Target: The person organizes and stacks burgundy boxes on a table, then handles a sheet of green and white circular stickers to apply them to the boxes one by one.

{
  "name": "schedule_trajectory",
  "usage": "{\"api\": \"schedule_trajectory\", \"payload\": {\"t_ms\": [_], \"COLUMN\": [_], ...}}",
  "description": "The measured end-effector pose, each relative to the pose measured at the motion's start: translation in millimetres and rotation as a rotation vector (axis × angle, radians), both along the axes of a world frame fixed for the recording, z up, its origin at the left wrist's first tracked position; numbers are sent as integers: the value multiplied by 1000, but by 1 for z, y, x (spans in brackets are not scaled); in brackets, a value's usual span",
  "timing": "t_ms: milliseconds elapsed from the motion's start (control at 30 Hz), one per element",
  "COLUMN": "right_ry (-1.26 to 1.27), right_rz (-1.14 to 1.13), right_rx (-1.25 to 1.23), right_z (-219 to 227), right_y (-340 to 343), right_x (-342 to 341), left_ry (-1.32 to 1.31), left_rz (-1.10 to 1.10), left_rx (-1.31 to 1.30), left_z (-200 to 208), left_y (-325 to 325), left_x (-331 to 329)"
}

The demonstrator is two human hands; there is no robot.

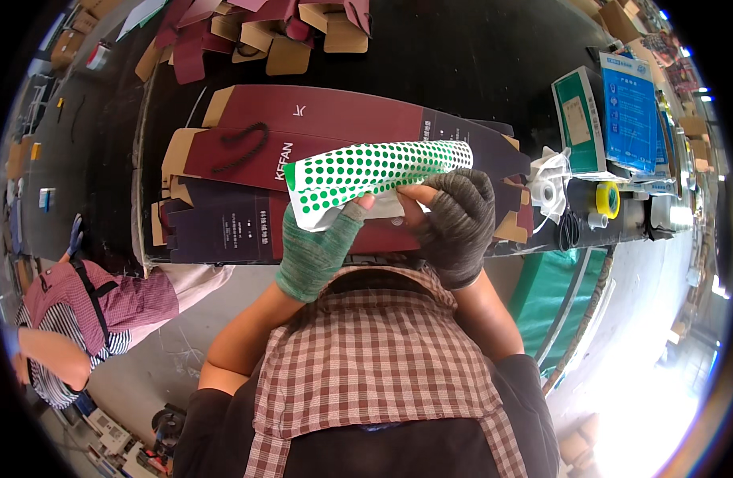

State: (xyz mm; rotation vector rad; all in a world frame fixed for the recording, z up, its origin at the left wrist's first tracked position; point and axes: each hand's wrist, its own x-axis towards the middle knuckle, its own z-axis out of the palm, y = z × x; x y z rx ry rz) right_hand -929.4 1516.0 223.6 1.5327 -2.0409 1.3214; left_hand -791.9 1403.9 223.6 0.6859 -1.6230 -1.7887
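Observation:
A white sheet of round green stickers (366,169), curled over lengthwise, is held up above the table in front of my chest. My left hand (320,248), in a green fingerless glove, grips its lower edge with the thumb on top. On the other side my right hand (460,225), in a dark grey glove, pinches the same edge between thumb and fingertips. Whether a single sticker is between those fingertips is too small to tell. Beneath the sheet lie flattened maroon and dark purple carton boxes (334,107), one with a dark rope handle (245,148).
More maroon boxes (259,28), partly folded, are piled at the far left of the black table (462,56). To the right stand blue (628,111) and green boxes (580,119), a yellow tape roll (607,199) and a white plastic bag (551,171). Another person (103,311) is at left.

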Motion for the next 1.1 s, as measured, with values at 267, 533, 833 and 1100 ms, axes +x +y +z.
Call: {"api": "schedule_trajectory", "payload": {"t_ms": [267, 533, 833, 1100], "right_ry": [-683, -392, -34, 165], "right_rz": [-288, -129, -22, -30], "right_rx": [209, 473, 561, 497], "right_z": [-72, -87, -99, -108], "right_y": [52, 24, -8, -6], "right_x": [-87, -115, -140, -133], "left_ry": [-52, -93, -68, -91], "left_rz": [191, 174, 251, 290], "left_rx": [-29, 120, 75, 110], "left_z": [-18, -19, -22, -35], "left_y": [-41, -40, -54, -60], "left_x": [-1, -7, -4, -1]}}
